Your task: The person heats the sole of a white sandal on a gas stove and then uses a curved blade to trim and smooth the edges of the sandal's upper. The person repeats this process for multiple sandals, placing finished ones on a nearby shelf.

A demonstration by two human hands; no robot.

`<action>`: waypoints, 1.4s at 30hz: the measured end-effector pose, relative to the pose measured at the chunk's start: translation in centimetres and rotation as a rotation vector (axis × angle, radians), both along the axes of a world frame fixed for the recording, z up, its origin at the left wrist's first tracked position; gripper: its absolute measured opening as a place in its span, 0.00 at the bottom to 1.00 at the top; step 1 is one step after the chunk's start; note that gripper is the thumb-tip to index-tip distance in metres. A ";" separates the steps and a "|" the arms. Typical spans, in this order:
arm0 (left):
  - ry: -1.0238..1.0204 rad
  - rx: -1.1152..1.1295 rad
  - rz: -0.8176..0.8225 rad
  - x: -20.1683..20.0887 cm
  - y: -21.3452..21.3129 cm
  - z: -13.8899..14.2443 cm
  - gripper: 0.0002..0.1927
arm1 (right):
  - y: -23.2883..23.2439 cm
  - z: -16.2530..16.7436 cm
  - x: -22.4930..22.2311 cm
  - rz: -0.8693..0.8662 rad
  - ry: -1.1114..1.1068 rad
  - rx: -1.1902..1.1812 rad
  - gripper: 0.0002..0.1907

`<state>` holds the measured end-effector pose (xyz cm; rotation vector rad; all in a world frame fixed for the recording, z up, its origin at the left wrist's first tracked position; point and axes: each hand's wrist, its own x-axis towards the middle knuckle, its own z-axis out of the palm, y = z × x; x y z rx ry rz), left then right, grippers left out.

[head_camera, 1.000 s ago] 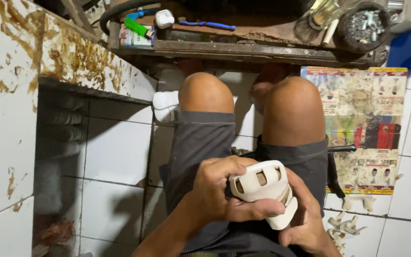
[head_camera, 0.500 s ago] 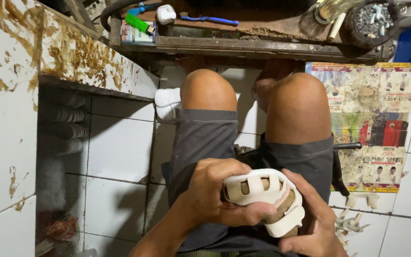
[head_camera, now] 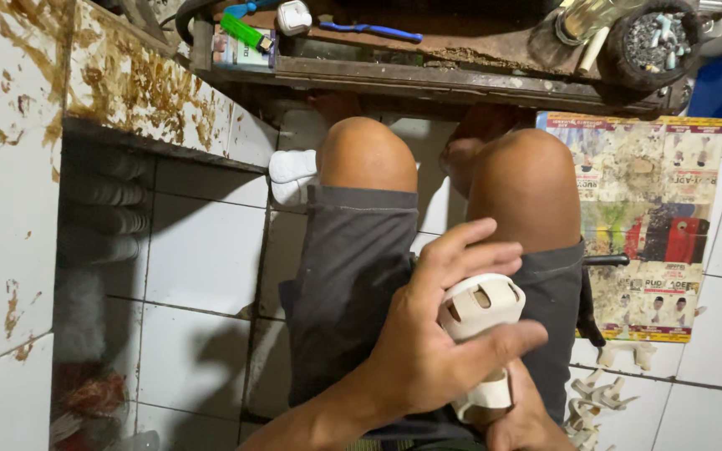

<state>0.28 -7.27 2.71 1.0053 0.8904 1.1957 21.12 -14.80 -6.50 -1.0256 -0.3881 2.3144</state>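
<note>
the person sits with bare knees apart above a white tiled floor [head_camera: 202,250], looking down into the lap. the left hand [head_camera: 428,334] comes up from the lower edge of the view, forearm angled toward the right, palm turned down over a white plastic housing [head_camera: 482,305]. its fingers are spread and reach past the top of the housing toward the right knee, while the thumb stretches rightward across the front below the slotted openings; the hand is wrapped around the part, grasping it. the right hand [head_camera: 520,422] sits lower, mostly hidden at the bottom edge, cupped under the narrow lower end of the same housing and gripping it from beneath. the housing rests over the grey shorts [head_camera: 353,276], between the thighs and closer to the right leg, its rounded slotted face tilted upward.

beyond the knees runs a worn wooden bench [head_camera: 428,71] carrying a green lighter [head_camera: 246,32], a blue pen [head_camera: 378,31] and a dark ashtray [head_camera: 649,38]. a printed poster [head_camera: 653,217] lies on the floor to the right, with small white plastic pieces [head_camera: 599,392] scattered just below it.
</note>
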 end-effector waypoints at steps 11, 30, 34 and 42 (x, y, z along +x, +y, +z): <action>-0.502 -0.419 -0.290 -1.6 0.5 -1.2 0.31 | 1.3 2.0 -0.1 0.106 0.179 0.014 0.75; 0.095 0.221 0.114 2.1 -3.2 -3.4 0.24 | -1.4 -0.2 3.9 -0.079 -0.066 0.239 0.72; 0.100 0.331 0.149 1.5 -2.3 -2.6 0.18 | -1.5 -0.4 3.5 -0.098 -0.051 0.221 0.73; 0.268 0.331 0.200 1.0 -1.8 -2.3 0.13 | -2.5 -0.2 4.2 -0.028 -0.180 0.223 0.74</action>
